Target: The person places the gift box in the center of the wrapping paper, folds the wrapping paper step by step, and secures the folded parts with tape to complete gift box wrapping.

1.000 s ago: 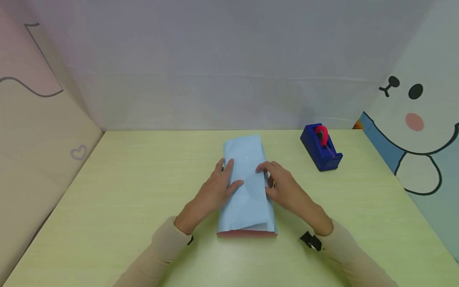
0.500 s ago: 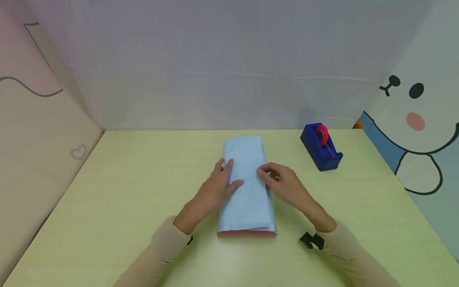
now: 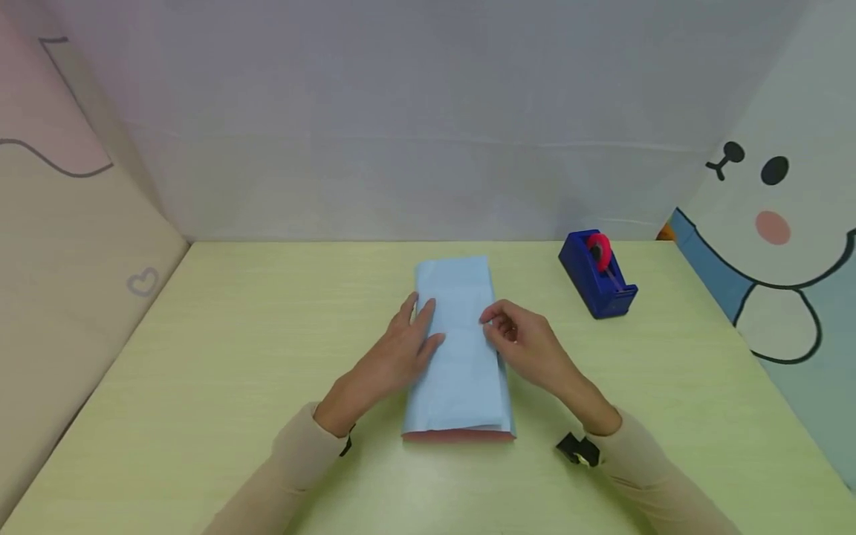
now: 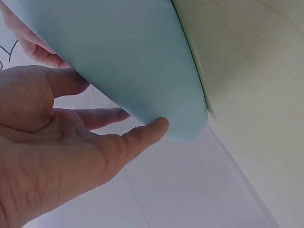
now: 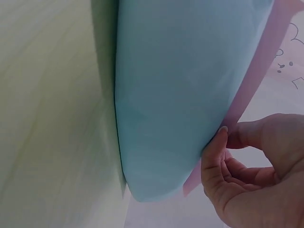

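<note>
Folded blue paper (image 3: 461, 394) lies centre frame, its top flap (image 3: 471, 414) gaping less than a second ago, so overlap seems nearly closed; left hand (image 3: 394, 355) rests spread on it, right hand (image 3: 528, 342) pinches its right edge.

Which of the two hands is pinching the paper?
The right hand: its thumb and finger pinch an edge of the blue paper, while the left hand just rests on it with fingers spread.

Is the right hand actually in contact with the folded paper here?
Touching. The right wrist view shows it: the right hand pinches the edge of the folded paper, where its pink side shows.
</note>
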